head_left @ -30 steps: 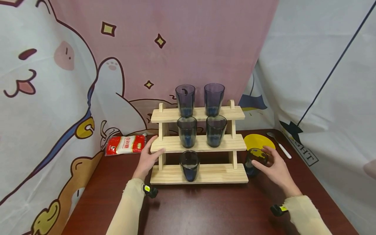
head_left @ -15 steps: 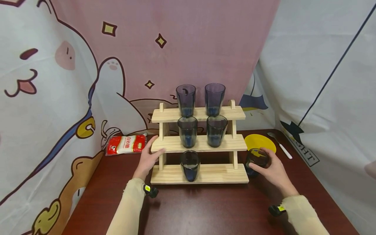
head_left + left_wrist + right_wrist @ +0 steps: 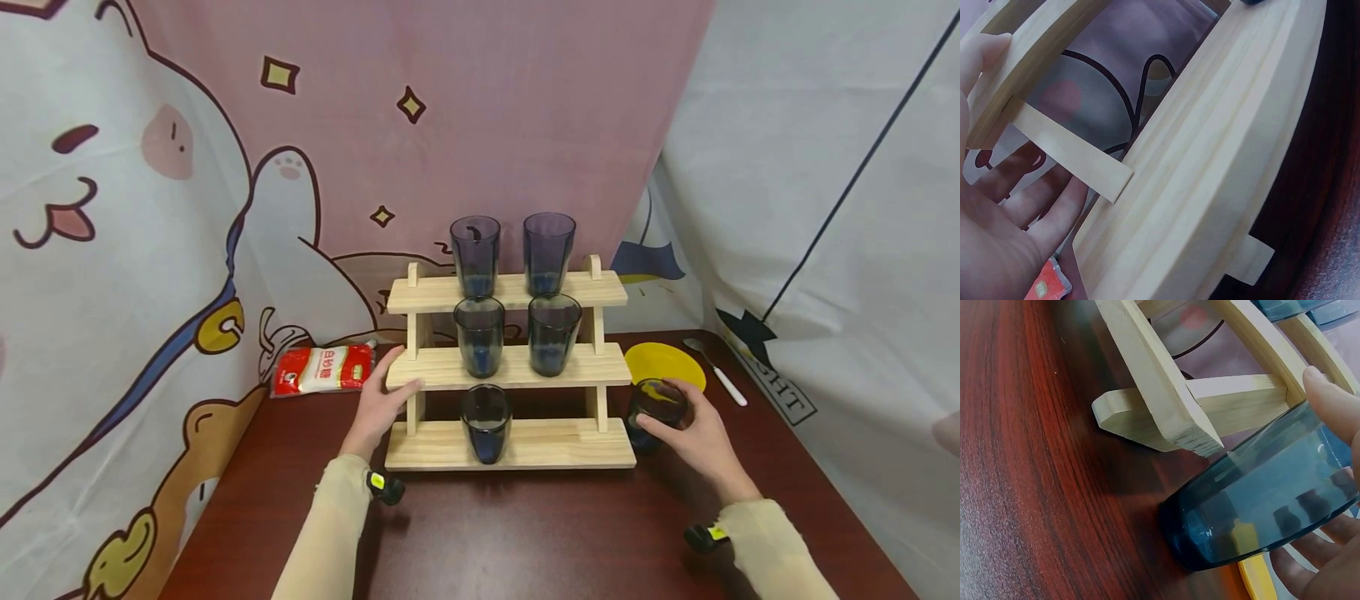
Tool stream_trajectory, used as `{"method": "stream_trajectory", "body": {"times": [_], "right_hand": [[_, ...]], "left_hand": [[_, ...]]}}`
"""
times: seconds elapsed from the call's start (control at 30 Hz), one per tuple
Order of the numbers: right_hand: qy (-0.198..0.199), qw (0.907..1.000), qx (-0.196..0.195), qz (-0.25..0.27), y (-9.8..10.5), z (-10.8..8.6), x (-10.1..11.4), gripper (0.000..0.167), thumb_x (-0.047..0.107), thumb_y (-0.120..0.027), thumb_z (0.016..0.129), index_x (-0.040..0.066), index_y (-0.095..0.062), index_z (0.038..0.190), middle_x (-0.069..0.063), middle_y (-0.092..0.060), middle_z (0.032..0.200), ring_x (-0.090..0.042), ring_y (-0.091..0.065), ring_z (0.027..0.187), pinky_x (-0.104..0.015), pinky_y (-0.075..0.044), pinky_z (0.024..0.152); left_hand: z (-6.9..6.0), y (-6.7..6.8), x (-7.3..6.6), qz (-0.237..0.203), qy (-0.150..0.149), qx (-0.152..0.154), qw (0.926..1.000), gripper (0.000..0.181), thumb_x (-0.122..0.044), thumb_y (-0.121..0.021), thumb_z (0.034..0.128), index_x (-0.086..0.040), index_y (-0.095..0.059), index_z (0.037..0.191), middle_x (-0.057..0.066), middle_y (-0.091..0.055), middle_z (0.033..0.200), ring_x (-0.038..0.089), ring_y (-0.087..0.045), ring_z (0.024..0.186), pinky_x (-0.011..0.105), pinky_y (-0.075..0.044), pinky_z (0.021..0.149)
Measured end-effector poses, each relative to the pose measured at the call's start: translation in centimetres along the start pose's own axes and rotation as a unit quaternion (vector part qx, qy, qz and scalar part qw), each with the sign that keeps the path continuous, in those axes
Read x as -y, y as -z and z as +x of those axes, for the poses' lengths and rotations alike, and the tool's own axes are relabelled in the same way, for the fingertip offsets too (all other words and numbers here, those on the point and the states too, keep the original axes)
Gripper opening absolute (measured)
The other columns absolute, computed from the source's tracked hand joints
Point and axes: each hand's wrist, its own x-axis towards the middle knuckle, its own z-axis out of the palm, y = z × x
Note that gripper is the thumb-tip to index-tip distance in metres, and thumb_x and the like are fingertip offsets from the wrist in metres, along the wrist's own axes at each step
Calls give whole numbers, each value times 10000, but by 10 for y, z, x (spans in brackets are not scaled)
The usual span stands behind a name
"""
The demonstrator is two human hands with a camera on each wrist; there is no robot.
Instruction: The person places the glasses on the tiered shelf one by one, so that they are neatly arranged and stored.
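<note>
A three-tier wooden shelf rack [image 3: 566, 443] stands on the table. My left hand [image 3: 374, 410] holds the left end of its middle shelf, thumb over the board and the other fingers by the side post in the left wrist view. To the right of the rack, my right hand [image 3: 707, 440] grips a dark blue glass [image 3: 1254, 494], thumb on one side and fingertips seen through the far wall. The glass is upright at table level. Two glasses are on the top shelf, two on the middle, and one glass [image 3: 486, 423] left of centre on the bottom shelf.
A yellow plate [image 3: 667, 360] lies behind the gripped glass, with a white-handled spoon [image 3: 726, 383] to its right. On the left lies a red and white packet [image 3: 324, 370]. Printed cloth [image 3: 525, 108] hangs behind and beside the dark red table [image 3: 480, 533].
My right hand has closed in on the glass, its fingers now against the wall. The left hand keeps its place on the rack; the glasses on the shelves have not moved.
</note>
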Motion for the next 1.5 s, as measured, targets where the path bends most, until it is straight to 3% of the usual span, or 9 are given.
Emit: {"method": "stream_trajectory", "body": {"times": [0.1, 0.17, 0.27, 0.5, 0.73, 0.87, 1.2, 1.5], "right_hand": [[-42, 9999, -73, -119, 0, 0, -1, 940, 449, -846, 893, 20, -366, 1577, -266, -504, 1490, -441, -522, 1268, -347, -516, 986], [-68, 9998, -140, -141, 0, -1, -2, 939, 458, -849, 887, 24, -379, 1575, -264, -518, 1477, -437, -541, 1246, -179, -467, 901], [-130, 9995, -285, -99, 1, -4, -3, 930, 459, -860, 875, 34, -405, 1566, -261, -537, 1458, -436, -553, 1223, -62, -392, 811], [-179, 9981, -579, 74, 3, -11, -1, 881, 412, -877, 870, 47, -449, 1549, -240, -569, 1426, -400, -560, 1190, -52, -414, 790], [-64, 9956, -909, 233, 10, -18, 12, 814, 350, -899, 857, 83, -504, 1517, -173, -612, 1383, -120, -580, 1051, -54, -463, 772], [45, 9939, -1038, 356, 13, -23, 23, 790, 296, -912, 847, 88, -522, 1501, -161, -613, 1377, -6, -579, 1009, -68, -491, 765], [578, 9900, -1114, 641, 18, -32, 53, 755, 114, -926, 813, 103, -565, 1476, -132, -633, 1310, -22, -636, 1006, -95, -517, 777], [936, 9884, -811, 875, 7, -35, 77, 762, 56, -928, 789, 87, -577, 1464, -50, -632, 1289, -8, -630, 1013, -111, -525, 798]], "left_hand": [[-1, -1, 0, -54, -42, -11, 10000, 745, -253, -853, 913, -363, -492, 1556, 61, -499, 1535, 282, -642, 1104, 475, -576, 909], [-2, -2, -1, -41, -57, -46, 10000, 725, -263, -862, 904, -395, -516, 1527, 43, -499, 1529, 288, -643, 1102, 470, -580, 893], [-3, -3, 0, 19, -78, -68, 9999, 729, -273, -862, 903, -388, -513, 1534, 42, -486, 1542, 295, -641, 1100, 456, -581, 877], [-3, -3, 1, 48, -121, -90, 9999, 728, -275, -858, 906, -381, -513, 1539, 35, -476, 1547, 304, -633, 1083, 433, -574, 846], [-1, -1, 2, -53, -38, -2, 10000, 730, -247, -842, 922, -384, -496, 1550, 48, -475, 1560, 262, -638, 1086, 429, -578, 876], [0, 0, 0, -120, 69, 66, 9999, 764, -192, -817, 940, -319, -449, 1597, 60, -452, 1585, 235, -635, 1091, 441, -574, 895], [-17, -2, -29, -29, 154, 141, 9998, 763, -167, -809, 943, -247, -441, 1608, 106, -448, 1586, 242, -633, 1091, 446, -566, 926], [-17, -3, -31, -170, 88, 148, 9997, 753, -138, -809, 938, -259, -461, 1595, 111, -481, 1556, 220, -636, 1054, 423, -574, 899]]}}
